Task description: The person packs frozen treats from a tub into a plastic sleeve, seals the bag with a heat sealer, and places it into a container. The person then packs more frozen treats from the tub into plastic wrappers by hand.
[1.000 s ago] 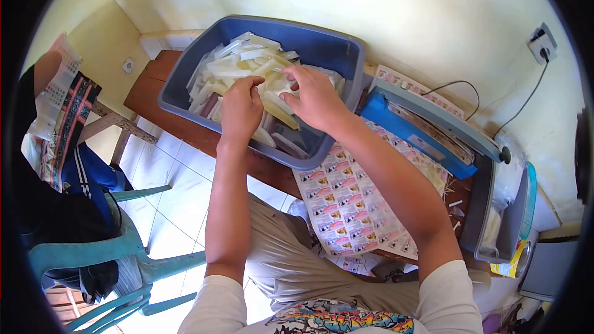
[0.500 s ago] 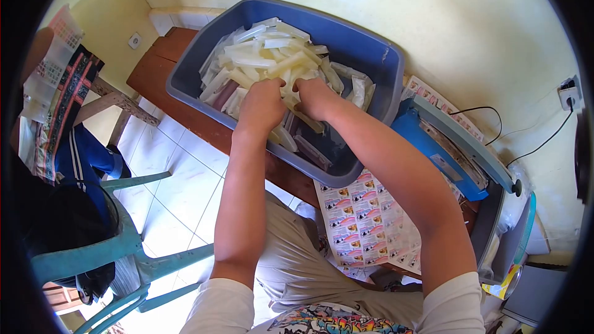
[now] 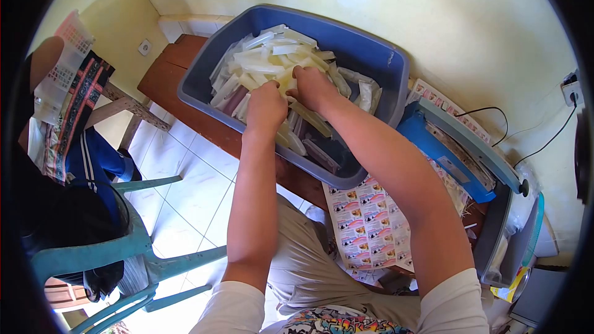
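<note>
A dark blue plastic tub [image 3: 396, 86] holds a heap of long, slim clear-plastic packets [image 3: 260, 65] with pale yellowish contents. My left hand [image 3: 267, 108] is closed over the near side of the heap, its fingertips at a pale packet. Just to its right, my right hand [image 3: 314, 88] curls its fingers and thumb round the same pale yellow packet [image 3: 286, 80], which shows between the two hands. The fingertips are partly hidden by the knuckles. A purplish packet [image 3: 234, 100] lies left of my left hand.
The tub stands on a brown wooden bench [image 3: 164, 74]. A blue sealing machine [image 3: 448, 154] with a cable is at its right, near a printed label sheet [image 3: 368, 226]. A green plastic chair [image 3: 139, 250] and another person's blue trouser leg [image 3: 102, 154] are at left.
The whole view has shifted, with the tub appearing slightly lower and to the right. My right hand has risen a little against the heap; my left stays close beside it.
</note>
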A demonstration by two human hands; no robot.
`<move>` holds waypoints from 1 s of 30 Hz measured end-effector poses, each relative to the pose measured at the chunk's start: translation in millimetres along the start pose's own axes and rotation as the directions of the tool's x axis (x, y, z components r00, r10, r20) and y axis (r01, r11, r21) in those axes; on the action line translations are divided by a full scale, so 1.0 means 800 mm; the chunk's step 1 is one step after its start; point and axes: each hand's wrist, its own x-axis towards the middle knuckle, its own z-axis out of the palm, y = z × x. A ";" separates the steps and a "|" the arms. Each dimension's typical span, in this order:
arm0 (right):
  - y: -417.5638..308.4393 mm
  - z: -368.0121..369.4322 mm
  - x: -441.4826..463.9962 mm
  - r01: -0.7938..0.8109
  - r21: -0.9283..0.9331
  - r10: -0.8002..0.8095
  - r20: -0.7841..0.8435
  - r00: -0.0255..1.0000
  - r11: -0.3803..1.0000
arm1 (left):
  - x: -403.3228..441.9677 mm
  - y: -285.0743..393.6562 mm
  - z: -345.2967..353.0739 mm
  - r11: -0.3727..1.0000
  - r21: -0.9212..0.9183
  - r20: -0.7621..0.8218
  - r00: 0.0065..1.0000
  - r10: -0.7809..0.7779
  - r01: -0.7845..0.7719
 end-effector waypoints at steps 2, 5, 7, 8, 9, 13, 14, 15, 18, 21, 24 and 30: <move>0.002 0.003 0.005 -0.013 0.014 0.013 -0.008 1.000 1.000 | 0.002 -0.004 0.003 1.000 0.012 -0.001 1.000 0.025 -0.025; 0.006 0.008 0.007 0.010 0.021 -0.008 -0.128 0.992 1.000 | 0.003 -0.004 0.005 0.998 0.018 0.010 0.998 0.064 -0.064; -0.004 -0.004 -0.002 -0.033 0.053 0.040 -0.144 0.989 0.998 | 0.003 -0.003 0.004 0.997 0.017 0.017 0.997 0.078 -0.078; -0.008 -0.010 -0.007 -0.035 0.050 0.042 -0.148 0.988 0.998 | 0.003 -0.001 0.003 0.994 0.031 0.020 0.995 0.102 -0.102; -0.009 -0.013 -0.012 -0.021 0.051 0.030 -0.183 0.983 0.998 | 0.002 0.000 0.004 0.991 0.042 0.024 0.992 0.124 -0.125; -0.016 -0.027 -0.025 0.005 0.075 0.018 -0.306 0.952 0.997 | 0.007 0.006 0.008 0.988 -0.019 0.064 0.986 0.155 -0.154; -0.019 -0.032 -0.027 0.009 0.070 0.013 -0.311 0.950 0.998 | 0.007 0.006 0.007 0.981 -0.057 0.041 0.981 0.190 -0.187; -0.018 -0.035 -0.029 0.030 0.139 0.017 -0.329 0.944 0.990 | 0.008 0.005 0.007 0.971 -0.095 0.017 0.974 0.224 -0.222; -0.012 -0.044 -0.032 0.145 0.282 -0.006 -0.442 0.897 0.948 | 0.006 0.011 0.010 0.931 -0.146 -0.127 0.939 0.319 -0.335; -0.012 -0.047 -0.037 0.263 0.392 0.004 -0.564 0.826 0.881 | 0.004 0.019 0.001 0.898 -0.225 -0.132 0.925 0.358 -0.379; -0.027 -0.066 -0.068 0.249 0.506 0.111 -0.579 0.808 0.826 | -0.006 0.029 -0.009 0.815 -0.369 -0.206 0.895 0.396 -0.446; -0.014 -0.087 -0.181 0.326 0.661 0.174 -0.572 0.802 0.676 | -0.062 0.090 -0.022 0.481 -0.804 -0.143 0.899 0.413 -0.349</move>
